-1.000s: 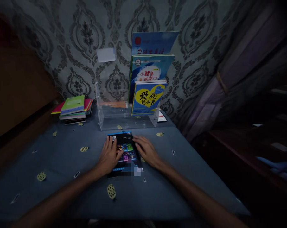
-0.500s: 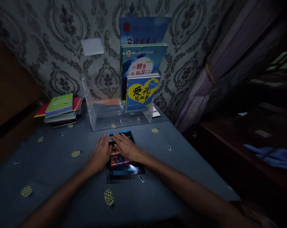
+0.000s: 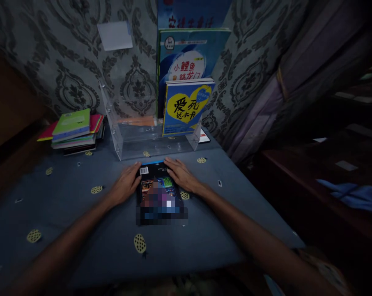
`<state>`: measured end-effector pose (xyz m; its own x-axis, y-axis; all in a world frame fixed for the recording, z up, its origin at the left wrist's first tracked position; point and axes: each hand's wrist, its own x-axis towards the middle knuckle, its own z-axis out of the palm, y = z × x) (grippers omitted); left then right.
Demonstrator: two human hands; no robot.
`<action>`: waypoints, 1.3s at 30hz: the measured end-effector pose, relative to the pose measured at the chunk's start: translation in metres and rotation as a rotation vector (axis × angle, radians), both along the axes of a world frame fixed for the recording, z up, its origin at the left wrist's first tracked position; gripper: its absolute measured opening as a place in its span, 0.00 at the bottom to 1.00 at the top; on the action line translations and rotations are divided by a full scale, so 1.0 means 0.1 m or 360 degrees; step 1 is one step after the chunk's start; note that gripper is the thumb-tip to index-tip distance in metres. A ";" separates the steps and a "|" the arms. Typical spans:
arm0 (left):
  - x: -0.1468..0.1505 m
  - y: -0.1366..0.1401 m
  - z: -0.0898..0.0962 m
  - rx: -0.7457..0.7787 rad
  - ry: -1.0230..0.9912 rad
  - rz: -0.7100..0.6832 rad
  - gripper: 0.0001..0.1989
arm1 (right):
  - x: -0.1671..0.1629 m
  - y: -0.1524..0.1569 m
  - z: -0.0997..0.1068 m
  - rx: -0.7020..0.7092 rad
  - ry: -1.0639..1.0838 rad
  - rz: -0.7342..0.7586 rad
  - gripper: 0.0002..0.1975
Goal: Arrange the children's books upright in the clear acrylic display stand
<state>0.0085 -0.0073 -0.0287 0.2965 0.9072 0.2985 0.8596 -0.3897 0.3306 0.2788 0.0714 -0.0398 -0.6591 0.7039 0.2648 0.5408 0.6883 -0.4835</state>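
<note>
A black book (image 3: 155, 170) lies back cover up on the cloth, with a barcode at its upper left, small coloured pictures and a pixelated lower part. Along its left edge rests my left hand (image 3: 126, 183), fingers stretched forward and touching the side. My right hand (image 3: 182, 176) lies at the upper right edge, its fingers extended over the corner. Neither hand is visibly wrapped round the book. Just beyond stands a clear acrylic rack (image 3: 136, 148). It holds a blue book with a yellow heart (image 3: 187, 109) in front of taller blue-green books (image 3: 192, 49).
A stack of books (image 3: 72, 127) sits at the left rear of the patterned tablecloth (image 3: 96, 230). A white card (image 3: 115, 36) is seen above the rack's left side against the wallpaper. A tied curtain (image 3: 262, 111) hangs at the right, near a blue cloth (image 3: 352, 199).
Both hands have moved from the top of the black book out to its two sides, uncovering more of its cover. The camera view has tilted down and come closer.
</note>
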 end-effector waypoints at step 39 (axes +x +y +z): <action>0.16 -0.59 0.30 -0.0122 0.0238 -0.0612 0.23 | 0.02 0.04 0.07 -0.0030 0.0086 -0.0008 0.24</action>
